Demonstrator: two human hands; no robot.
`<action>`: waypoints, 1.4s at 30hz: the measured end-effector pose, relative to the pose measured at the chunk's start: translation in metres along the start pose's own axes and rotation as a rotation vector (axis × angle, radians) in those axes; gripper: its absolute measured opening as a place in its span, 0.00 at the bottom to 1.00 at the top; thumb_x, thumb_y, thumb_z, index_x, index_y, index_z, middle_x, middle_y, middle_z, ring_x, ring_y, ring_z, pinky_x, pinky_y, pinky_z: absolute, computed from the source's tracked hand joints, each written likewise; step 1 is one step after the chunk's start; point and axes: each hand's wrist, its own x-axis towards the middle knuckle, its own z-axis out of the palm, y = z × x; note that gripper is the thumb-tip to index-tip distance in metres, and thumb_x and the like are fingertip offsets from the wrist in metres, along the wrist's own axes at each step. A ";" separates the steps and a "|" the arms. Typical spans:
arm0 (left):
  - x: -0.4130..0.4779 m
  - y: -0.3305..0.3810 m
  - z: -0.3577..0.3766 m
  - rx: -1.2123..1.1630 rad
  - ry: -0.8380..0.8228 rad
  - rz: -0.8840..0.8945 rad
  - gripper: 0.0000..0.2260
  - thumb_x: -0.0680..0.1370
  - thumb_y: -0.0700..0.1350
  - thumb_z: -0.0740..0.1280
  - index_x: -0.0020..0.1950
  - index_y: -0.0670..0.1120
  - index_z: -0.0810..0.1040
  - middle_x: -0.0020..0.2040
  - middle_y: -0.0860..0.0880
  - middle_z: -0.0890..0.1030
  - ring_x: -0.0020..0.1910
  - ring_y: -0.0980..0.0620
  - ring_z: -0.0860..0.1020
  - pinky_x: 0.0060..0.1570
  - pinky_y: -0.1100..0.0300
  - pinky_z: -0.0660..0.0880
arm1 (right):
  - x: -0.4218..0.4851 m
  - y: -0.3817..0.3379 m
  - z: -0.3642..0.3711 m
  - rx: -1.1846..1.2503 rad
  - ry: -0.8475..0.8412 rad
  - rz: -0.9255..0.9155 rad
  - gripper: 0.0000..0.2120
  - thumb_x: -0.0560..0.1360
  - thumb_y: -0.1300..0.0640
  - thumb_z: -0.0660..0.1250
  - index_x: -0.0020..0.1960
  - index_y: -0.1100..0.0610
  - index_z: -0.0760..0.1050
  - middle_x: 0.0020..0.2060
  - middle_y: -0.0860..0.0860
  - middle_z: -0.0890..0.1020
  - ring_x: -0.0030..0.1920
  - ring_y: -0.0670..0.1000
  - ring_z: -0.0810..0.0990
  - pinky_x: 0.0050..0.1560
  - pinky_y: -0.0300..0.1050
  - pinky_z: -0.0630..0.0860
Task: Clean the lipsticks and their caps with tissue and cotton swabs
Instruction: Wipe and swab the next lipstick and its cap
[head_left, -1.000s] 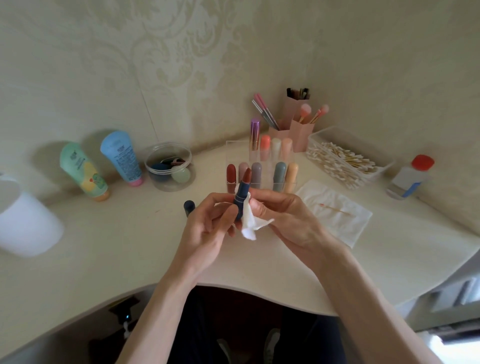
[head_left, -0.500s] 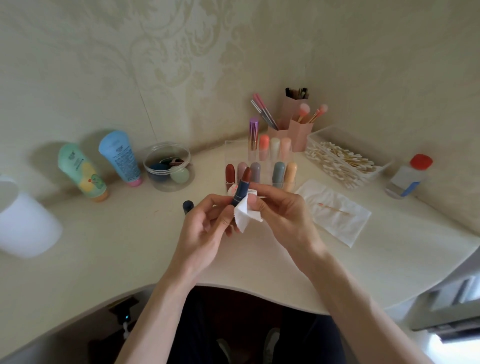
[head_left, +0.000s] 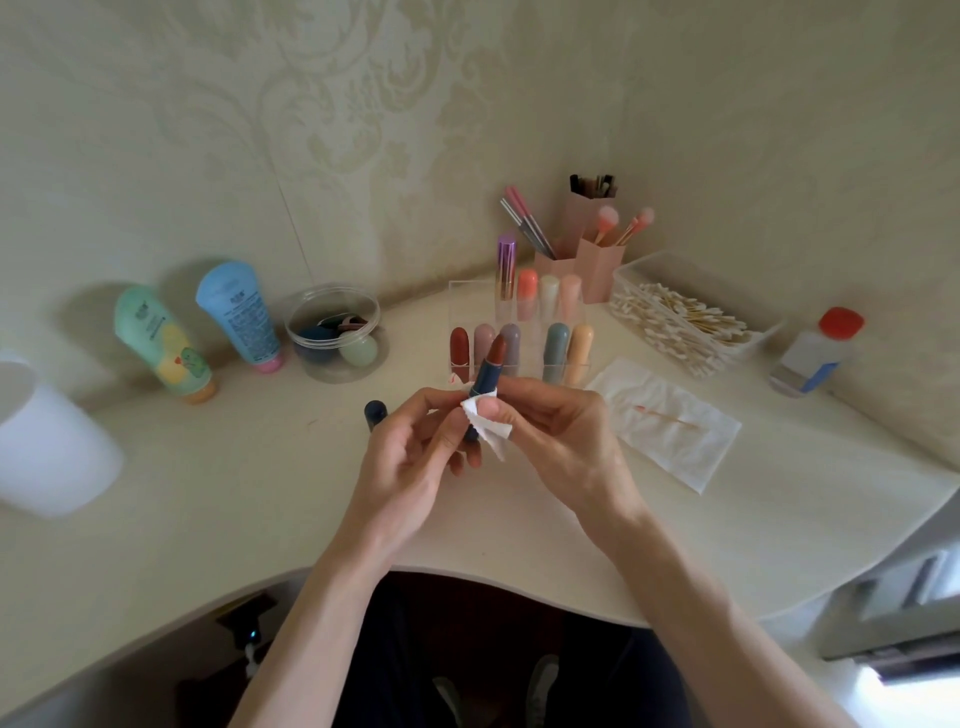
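My left hand (head_left: 410, 462) grips the dark blue tube of an open lipstick (head_left: 488, 371) with a brown-red bullet pointing up and away. My right hand (head_left: 561, 441) pinches a small white tissue piece (head_left: 491, 428) against the tube's side. The lipstick's dark blue cap (head_left: 375, 413) stands on the table just left of my left hand. A clear organizer (head_left: 467, 291) behind my hands holds several capped lipsticks. A used cotton swab (head_left: 665, 417) with a red tip lies on a flat tissue (head_left: 670, 421) at the right.
A clear tray of cotton swabs (head_left: 685, 322) and a red-capped bottle (head_left: 815, 353) stand at the right. Pink brush holders (head_left: 592, 260) are at the back. Two tubes (head_left: 208, 332), a clear jar of sponges (head_left: 335, 332) and a white cup (head_left: 47, 441) stand at the left.
The tissue piece has moved up along the lipstick tube under my right fingers. Both hands have shifted slightly closer together and a little toward the organizer.
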 end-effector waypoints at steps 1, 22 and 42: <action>0.000 0.000 0.000 0.010 -0.002 0.006 0.07 0.85 0.39 0.63 0.56 0.39 0.81 0.36 0.46 0.81 0.33 0.54 0.77 0.39 0.65 0.75 | 0.001 0.001 0.001 -0.008 0.024 0.017 0.09 0.82 0.56 0.72 0.56 0.60 0.87 0.43 0.60 0.88 0.43 0.64 0.85 0.54 0.70 0.79; 0.002 -0.002 -0.004 0.034 -0.097 -0.002 0.12 0.87 0.42 0.59 0.57 0.43 0.83 0.35 0.38 0.72 0.35 0.49 0.70 0.42 0.57 0.69 | 0.000 0.005 0.002 0.048 -0.023 0.004 0.12 0.81 0.53 0.73 0.54 0.63 0.85 0.42 0.63 0.86 0.41 0.69 0.85 0.51 0.74 0.77; -0.003 0.000 0.003 -0.054 0.200 0.021 0.12 0.68 0.33 0.79 0.51 0.37 0.87 0.46 0.45 0.89 0.47 0.47 0.88 0.50 0.62 0.82 | -0.002 0.007 0.007 -0.060 0.067 -0.011 0.08 0.80 0.55 0.73 0.54 0.59 0.86 0.48 0.51 0.88 0.50 0.55 0.86 0.55 0.52 0.82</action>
